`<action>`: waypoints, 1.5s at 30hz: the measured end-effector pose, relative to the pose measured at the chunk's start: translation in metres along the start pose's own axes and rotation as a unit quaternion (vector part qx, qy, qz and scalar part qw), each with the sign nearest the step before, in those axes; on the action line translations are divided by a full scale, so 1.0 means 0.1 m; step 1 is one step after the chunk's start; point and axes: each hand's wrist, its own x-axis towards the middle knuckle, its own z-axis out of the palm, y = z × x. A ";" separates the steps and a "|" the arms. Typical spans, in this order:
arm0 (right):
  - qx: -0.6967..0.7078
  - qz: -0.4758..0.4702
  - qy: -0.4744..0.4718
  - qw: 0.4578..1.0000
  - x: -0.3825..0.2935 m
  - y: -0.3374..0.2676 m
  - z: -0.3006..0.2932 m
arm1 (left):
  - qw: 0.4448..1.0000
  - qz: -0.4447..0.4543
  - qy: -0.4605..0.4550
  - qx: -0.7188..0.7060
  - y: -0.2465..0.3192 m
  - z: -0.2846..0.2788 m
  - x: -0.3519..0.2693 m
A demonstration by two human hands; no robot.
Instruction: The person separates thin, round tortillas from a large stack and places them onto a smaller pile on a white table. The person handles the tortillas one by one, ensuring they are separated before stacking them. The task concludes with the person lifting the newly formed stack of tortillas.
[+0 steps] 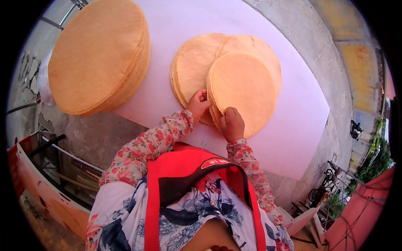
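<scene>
A small stack of thin round flatbreads (243,91) lies in front of me, partly over two other flatbread piles. My right hand (233,125) pinches its near left edge, with curled fingers on top. Close beside it, my left hand (198,106) has its thumb and fingertips at the left rim of the same stack; whether they grip a layer is hard to see. Underneath, the left pile (196,62) shows several layered edges. Behind the front stack, another round flatbread (262,51) is partly covered.
A much taller flatbread stack (100,56) stands at the left of the white tabletop (295,138). Concrete floor (94,135) surrounds the table. At lower left is a cart-like box (53,200) with a dark-edged opening; a bicycle (328,175) is at right.
</scene>
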 end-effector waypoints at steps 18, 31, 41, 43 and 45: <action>0.042 0.099 0.135 0.985 0.52 0.36 -1.34 | 0.999 0.022 -0.006 0.028 -0.05 -0.05 0.06; -0.040 0.031 0.047 0.998 -0.03 0.09 0.16 | 0.999 0.020 -0.017 0.023 -0.01 -0.04 0.03; -0.054 -0.003 0.129 0.990 0.05 -0.19 0.22 | 0.993 0.053 0.021 0.105 -0.05 0.04 0.07; -0.052 0.001 0.136 0.989 0.07 -0.19 0.27 | 0.993 0.056 0.023 0.103 -0.05 0.08 0.07; -0.043 0.047 0.081 0.995 0.13 -0.12 0.25 | 0.991 0.053 0.021 0.118 -0.07 0.07 0.09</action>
